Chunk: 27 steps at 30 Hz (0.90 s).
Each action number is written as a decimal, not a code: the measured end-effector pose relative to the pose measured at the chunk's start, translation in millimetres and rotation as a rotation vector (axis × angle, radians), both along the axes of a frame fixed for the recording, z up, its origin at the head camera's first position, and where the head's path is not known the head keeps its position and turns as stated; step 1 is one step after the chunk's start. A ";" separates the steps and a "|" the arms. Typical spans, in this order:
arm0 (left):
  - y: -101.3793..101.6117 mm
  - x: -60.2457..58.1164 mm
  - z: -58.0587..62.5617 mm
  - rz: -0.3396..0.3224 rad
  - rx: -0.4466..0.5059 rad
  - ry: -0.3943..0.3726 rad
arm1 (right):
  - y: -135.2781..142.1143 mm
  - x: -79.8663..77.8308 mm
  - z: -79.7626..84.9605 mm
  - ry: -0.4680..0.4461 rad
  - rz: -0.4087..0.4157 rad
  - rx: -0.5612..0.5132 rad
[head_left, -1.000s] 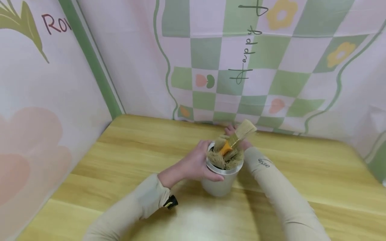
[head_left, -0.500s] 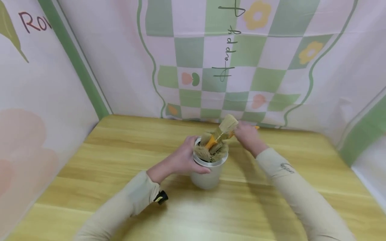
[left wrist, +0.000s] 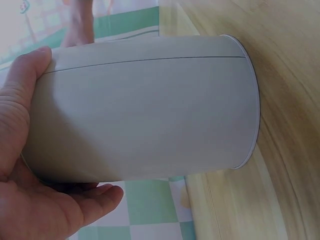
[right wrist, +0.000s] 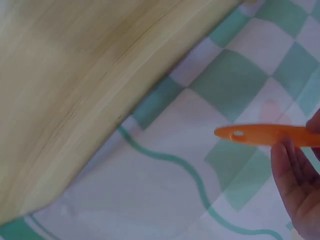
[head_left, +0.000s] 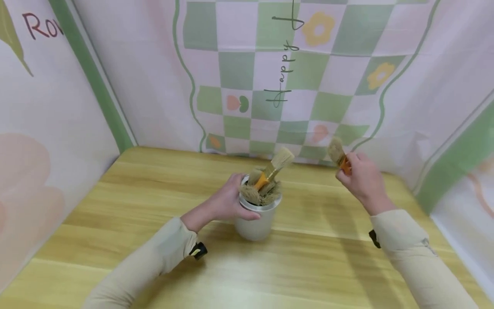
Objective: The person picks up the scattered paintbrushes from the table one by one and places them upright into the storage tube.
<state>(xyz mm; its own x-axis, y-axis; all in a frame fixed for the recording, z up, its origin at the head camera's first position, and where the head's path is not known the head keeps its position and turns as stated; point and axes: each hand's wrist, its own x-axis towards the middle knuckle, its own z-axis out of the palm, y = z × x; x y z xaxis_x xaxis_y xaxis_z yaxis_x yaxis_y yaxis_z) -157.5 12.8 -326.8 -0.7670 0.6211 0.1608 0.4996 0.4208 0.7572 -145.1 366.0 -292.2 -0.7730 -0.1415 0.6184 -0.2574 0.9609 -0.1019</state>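
A pale grey cylindrical canister (head_left: pixel 255 225) stands on the table, and my left hand (head_left: pixel 227 201) grips its upper part near the rim. In the left wrist view the thumb and fingers curl round the canister wall (left wrist: pixel 145 110). Several paintbrushes with tan bristles crowd its mouth; one paintbrush with an orange handle (head_left: pixel 262 181) sticks up and leans right. Off to the right, above the table's back edge, my right hand (head_left: pixel 366 180) holds another paintbrush (head_left: pixel 336 151) with bristles pointing up and left. Its orange handle (right wrist: pixel 265 134) shows in the right wrist view, held between thumb and fingers.
The wooden table (head_left: pixel 162 180) reaches back to a printed cloth (head_left: pixel 235 68) with green and white checks. Another cloth (head_left: pixel 46 107) hangs along the left side. The table's edge (right wrist: pixel 150 92) is plain in the right wrist view.
My right hand has come from behind the canister to the right, with a paintbrush now clearly in its grip. My left hand keeps holding the canister. The head view has shifted somewhat.
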 end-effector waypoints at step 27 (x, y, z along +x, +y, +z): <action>-0.7 3.9 1.7 0.007 -0.009 0.031 | -116.1 65.0 68.3 -0.223 0.608 -0.840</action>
<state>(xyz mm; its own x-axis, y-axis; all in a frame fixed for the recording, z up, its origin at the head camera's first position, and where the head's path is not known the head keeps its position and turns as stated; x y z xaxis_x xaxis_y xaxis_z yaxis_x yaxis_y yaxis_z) -153.6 12.1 -325.1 -0.7661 0.6172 0.1791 0.5198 0.4313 0.7374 -80.1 249.9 -223.9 -0.8240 -0.1360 0.5500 -0.5647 0.2762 -0.7777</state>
